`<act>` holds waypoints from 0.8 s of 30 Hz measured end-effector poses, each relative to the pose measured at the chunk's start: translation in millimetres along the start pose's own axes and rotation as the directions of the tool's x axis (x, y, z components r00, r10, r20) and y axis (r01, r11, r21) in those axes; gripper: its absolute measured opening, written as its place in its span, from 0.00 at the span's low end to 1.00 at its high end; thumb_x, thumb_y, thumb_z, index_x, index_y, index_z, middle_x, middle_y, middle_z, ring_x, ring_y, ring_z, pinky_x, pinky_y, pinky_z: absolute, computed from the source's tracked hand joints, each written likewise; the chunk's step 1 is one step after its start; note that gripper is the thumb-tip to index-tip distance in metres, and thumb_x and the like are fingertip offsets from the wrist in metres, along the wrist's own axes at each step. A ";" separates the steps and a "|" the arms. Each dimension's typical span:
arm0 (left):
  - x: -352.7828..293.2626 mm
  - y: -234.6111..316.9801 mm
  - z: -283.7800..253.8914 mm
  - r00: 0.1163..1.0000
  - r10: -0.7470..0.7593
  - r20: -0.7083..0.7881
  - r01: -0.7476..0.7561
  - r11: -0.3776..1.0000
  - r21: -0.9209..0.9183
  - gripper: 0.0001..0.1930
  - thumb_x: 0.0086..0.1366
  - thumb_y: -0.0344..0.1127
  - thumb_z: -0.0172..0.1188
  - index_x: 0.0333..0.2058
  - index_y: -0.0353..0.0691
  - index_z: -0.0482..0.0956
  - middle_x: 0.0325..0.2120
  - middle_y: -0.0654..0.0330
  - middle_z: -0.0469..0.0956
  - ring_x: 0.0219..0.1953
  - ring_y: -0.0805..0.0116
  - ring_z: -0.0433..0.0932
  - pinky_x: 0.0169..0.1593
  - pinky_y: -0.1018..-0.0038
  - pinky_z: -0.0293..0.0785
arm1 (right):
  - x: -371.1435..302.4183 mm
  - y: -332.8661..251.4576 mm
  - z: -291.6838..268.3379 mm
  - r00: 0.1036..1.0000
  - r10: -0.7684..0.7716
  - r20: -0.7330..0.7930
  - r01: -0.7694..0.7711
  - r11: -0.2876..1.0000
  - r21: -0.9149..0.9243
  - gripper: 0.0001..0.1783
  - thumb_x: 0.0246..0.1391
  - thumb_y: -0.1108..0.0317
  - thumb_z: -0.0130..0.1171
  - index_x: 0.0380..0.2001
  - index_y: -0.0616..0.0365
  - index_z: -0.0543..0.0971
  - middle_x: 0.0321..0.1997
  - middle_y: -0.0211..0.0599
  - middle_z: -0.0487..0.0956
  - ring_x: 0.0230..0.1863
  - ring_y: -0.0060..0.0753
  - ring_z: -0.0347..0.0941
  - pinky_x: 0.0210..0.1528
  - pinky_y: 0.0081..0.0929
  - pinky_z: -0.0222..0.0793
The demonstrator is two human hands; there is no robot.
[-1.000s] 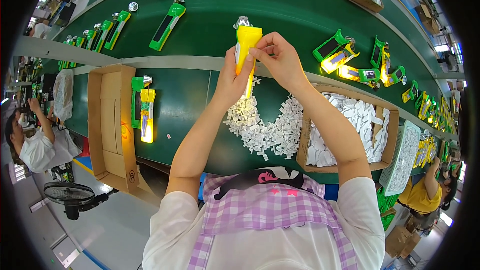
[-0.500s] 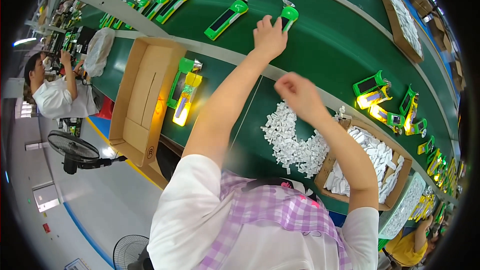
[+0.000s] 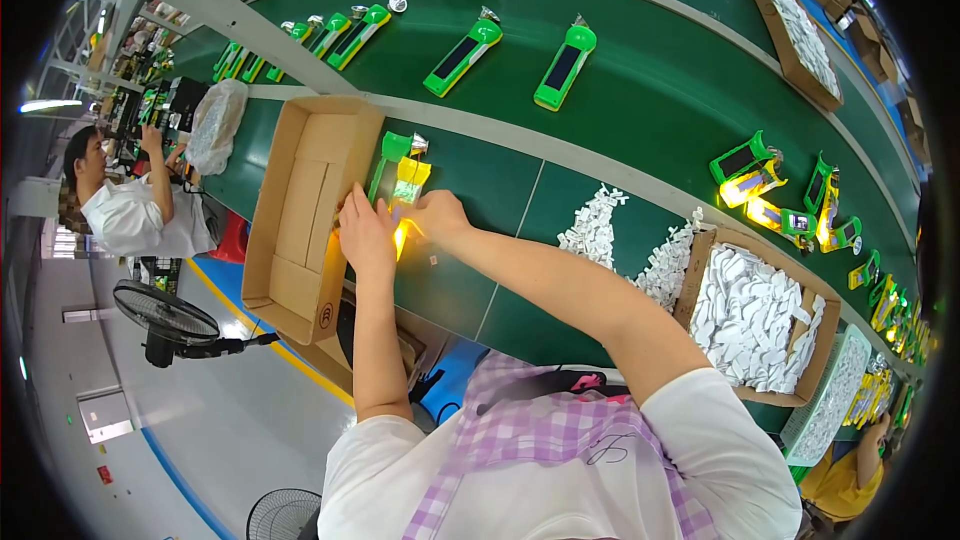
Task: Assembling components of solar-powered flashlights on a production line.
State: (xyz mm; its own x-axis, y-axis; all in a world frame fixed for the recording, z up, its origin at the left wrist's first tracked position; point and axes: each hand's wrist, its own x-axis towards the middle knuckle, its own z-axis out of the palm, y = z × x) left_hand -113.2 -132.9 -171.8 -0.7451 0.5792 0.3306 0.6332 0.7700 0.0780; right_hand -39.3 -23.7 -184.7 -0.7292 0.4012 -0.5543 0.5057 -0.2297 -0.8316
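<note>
In front of me an opened flashlight lies on the green bench, its green cover half point(image 3: 393, 147) beside its yellow half point(image 3: 411, 178), which glows at the lower end. My left hand point(image 3: 367, 230) holds the lower part of this flashlight from the left, fingers bent against it. From the right, my right hand point(image 3: 438, 217) reaches over the yellow half with its fingers pinched together; whatever lies between them is hidden. A small pale piece point(image 3: 434, 260) rests on the bench just below that hand.
An open cardboard box point(image 3: 300, 210) stands left of my hands. To the right are loose white plastic pieces point(image 3: 592, 230) and a carton of white pieces point(image 3: 745, 315). Closed green flashlights point(image 3: 566, 65) lie on the belt beyond, with opened, lit ones point(image 3: 752, 180) at right. A co-worker point(image 3: 135, 195) sits far left.
My left hand has let go of the closed flashlight on the belt and come back to the opened one. My right hand has moved left from above the white pieces to it.
</note>
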 end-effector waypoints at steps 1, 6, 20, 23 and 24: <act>1.7 -1.2 -2.9 0.998 -0.027 0.062 0.029 0.999 -0.031 0.28 0.61 0.44 0.58 0.54 0.31 0.67 0.47 0.47 0.73 0.50 0.51 0.72 0.51 0.61 0.70 | -3.0 2.6 -5.3 0.999 -0.038 -0.029 0.037 0.998 -0.046 0.21 0.45 0.54 0.64 0.24 0.65 0.81 0.23 0.45 0.81 0.24 0.36 0.79 0.31 0.32 0.74; -7.6 16.4 1.3 0.960 0.037 0.278 0.065 0.935 -0.348 0.21 0.63 0.43 0.56 0.49 0.35 0.72 0.31 0.57 0.71 0.28 0.61 0.71 0.34 0.67 0.69 | -31.2 5.5 -67.3 0.999 -0.039 -0.022 0.033 0.974 -0.224 0.21 0.45 0.54 0.61 0.20 0.67 0.80 0.20 0.48 0.79 0.25 0.41 0.79 0.32 0.34 0.74; -36.3 209.7 -57.0 0.501 0.679 0.537 0.854 -0.287 -0.434 0.19 0.69 0.39 0.49 0.55 0.37 0.62 0.50 0.53 0.70 0.53 0.62 0.71 0.55 0.61 0.69 | -188.0 6.1 -228.6 0.951 -0.223 -0.213 0.176 0.960 -0.219 0.15 0.52 0.63 0.62 0.32 0.67 0.77 0.26 0.39 0.80 0.27 0.24 0.77 0.30 0.23 0.72; -51.1 260.6 -69.1 0.366 0.852 0.374 0.921 -0.389 -0.014 0.18 0.70 0.39 0.47 0.54 0.38 0.64 0.50 0.53 0.70 0.55 0.57 0.70 0.58 0.53 0.66 | -233.2 2.2 -257.8 0.965 -0.159 -0.207 0.155 0.987 -0.037 0.13 0.54 0.65 0.61 0.34 0.66 0.77 0.27 0.37 0.80 0.27 0.20 0.76 0.28 0.20 0.71; -55.5 275.2 -67.9 0.344 0.858 0.381 0.925 -0.379 0.017 0.17 0.69 0.38 0.48 0.54 0.39 0.65 0.50 0.53 0.70 0.56 0.56 0.70 0.59 0.51 0.65 | -250.9 5.7 -270.2 0.956 -0.141 -0.257 0.142 0.990 -0.014 0.11 0.55 0.66 0.60 0.35 0.65 0.77 0.27 0.36 0.80 0.27 0.19 0.76 0.27 0.19 0.70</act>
State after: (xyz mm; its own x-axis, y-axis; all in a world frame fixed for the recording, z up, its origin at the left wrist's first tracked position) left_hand 116.6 28.7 -104.8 0.2068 0.9621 -0.1779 -0.9330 0.2486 0.2601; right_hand 271.1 113.9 -40.8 -0.6502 0.6435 -0.4038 0.4037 -0.1576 -0.9012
